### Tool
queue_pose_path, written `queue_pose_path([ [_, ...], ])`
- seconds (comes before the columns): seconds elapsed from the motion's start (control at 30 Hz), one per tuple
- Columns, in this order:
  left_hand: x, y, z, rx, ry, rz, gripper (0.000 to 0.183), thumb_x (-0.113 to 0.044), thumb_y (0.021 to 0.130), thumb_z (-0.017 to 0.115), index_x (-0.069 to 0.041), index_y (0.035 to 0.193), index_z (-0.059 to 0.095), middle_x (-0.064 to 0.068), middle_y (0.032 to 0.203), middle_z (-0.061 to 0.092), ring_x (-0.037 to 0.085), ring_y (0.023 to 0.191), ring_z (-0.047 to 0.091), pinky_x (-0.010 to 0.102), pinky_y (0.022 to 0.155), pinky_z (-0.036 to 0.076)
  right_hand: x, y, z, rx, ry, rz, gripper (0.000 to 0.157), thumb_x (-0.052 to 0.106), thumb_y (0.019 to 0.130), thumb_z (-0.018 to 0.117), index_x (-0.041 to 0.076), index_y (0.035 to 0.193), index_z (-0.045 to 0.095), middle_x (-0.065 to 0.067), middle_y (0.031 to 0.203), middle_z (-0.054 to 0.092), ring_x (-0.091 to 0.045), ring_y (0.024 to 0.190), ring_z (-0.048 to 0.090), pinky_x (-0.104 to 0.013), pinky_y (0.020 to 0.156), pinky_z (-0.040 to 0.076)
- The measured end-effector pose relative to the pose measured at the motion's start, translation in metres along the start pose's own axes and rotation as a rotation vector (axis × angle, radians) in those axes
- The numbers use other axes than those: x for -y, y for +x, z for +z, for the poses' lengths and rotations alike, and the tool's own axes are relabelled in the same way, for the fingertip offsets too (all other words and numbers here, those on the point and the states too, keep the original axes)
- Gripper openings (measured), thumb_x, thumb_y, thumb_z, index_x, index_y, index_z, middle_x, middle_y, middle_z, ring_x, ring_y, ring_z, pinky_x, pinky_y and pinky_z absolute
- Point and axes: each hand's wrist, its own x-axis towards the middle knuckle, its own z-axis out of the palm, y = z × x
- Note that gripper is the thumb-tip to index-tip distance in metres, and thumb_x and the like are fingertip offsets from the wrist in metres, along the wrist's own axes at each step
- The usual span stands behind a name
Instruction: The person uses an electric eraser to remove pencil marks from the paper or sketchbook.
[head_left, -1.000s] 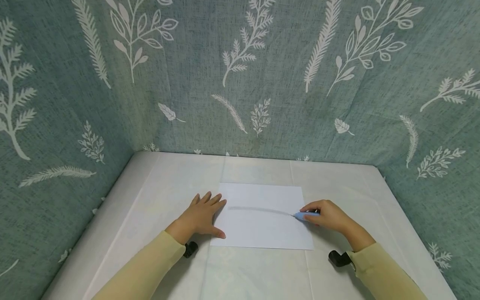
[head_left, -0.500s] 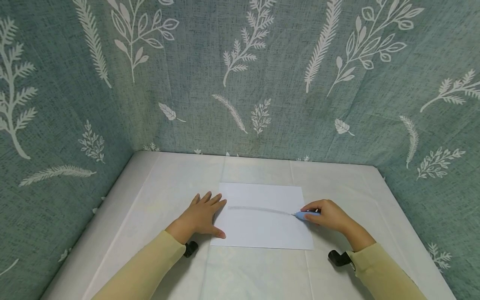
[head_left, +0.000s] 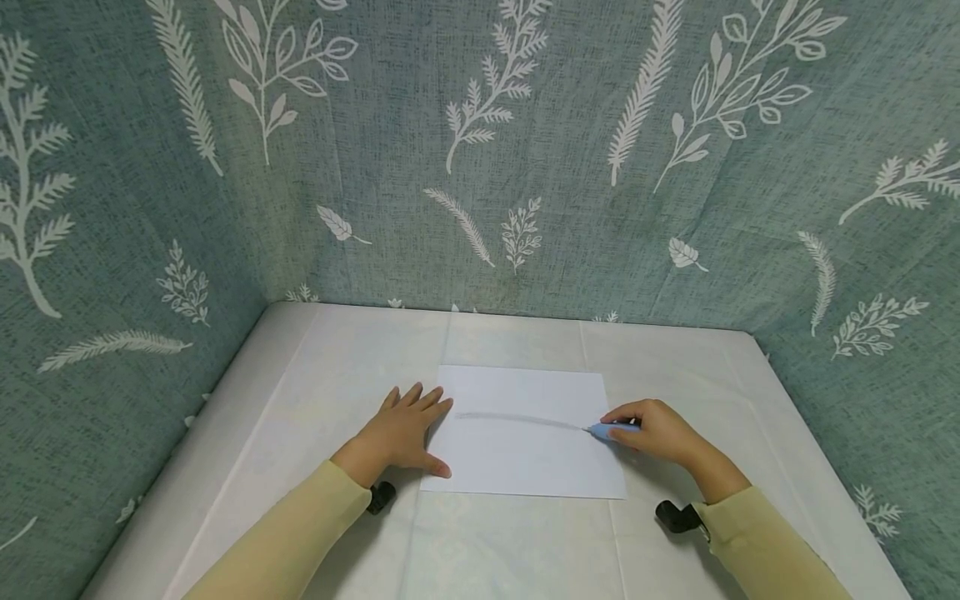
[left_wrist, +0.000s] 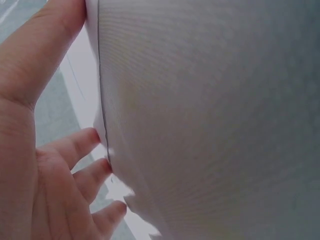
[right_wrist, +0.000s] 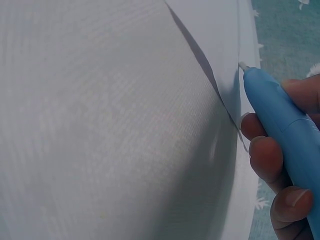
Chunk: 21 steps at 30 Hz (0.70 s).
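Observation:
A white sheet of paper [head_left: 525,467] lies on the table, with a faint grey pencil band [head_left: 517,417] running across it. Fingers spread, my left hand [head_left: 401,433] rests at the sheet's left edge; in the left wrist view, the thumb and fingertips [left_wrist: 102,165] meet that edge. My right hand [head_left: 656,429] grips a blue pen-shaped electric eraser [head_left: 613,431] at the sheet's right side. Its narrow white tip [right_wrist: 243,65] points left, at the right end of the grey band in the head view. Some right-hand fingers are hidden behind the eraser there.
White cloth covers the table [head_left: 517,550]. Green leaf-patterned fabric [head_left: 480,167] rises behind it and along both sides. Black wrist cameras stick out by each sleeve, the left camera [head_left: 382,497] close to the paper's lower left corner.

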Motion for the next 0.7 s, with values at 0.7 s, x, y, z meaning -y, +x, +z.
queue_pose_path([
  [0.7, -0.0002, 0.0007, 0.0002, -0.008, -0.002, 0.003, 0.117, -0.073, 0.063, 0.079, -0.018, 0.157, 0.037, 0.008, 0.164, 0.025, 0.040, 0.151, 0.015, 0.063, 0.119, 0.009, 0.0021, 0.0010, 0.0005, -0.021, -0.032, 0.028, 0.022, 0.019, 0.093, 0.073, 0.010, 0.112, 0.077, -0.008, 0.105, 0.071, -0.011, 0.059, 0.057, -0.028, 0.054, 0.048],
])
